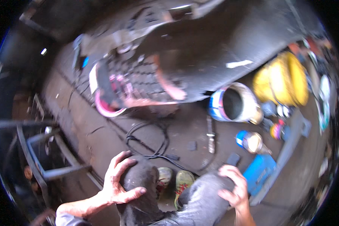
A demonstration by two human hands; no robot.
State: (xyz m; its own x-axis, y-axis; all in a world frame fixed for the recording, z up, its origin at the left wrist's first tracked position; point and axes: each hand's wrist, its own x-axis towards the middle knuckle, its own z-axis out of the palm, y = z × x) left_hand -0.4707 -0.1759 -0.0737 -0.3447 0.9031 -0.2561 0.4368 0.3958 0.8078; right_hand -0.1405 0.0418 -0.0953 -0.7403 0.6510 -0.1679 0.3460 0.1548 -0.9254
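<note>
My left hand (118,182) rests on my left knee (139,173), fingers apart and holding nothing. On the right knee (214,188) lies my right hand (235,186), its thumb and fingers spread and likewise without anything in them. Both knees are in grey, dusty trousers, with my worn shoes (182,182) on the floor between them. In front of me a black cable (147,145) lies in a loose coil. Beyond it is a large dark curved panel (199,52), with a patterned, pink-edged part (139,79) at its left end.
At right stand a white bucket (252,103), a yellow container (280,81), a small can (250,141) and a blue case (260,171). A slim tool (211,139) lies before the bucket. A pink-rimmed round container (105,107) supports the panel's left side. Metal framing (34,150) stands at left.
</note>
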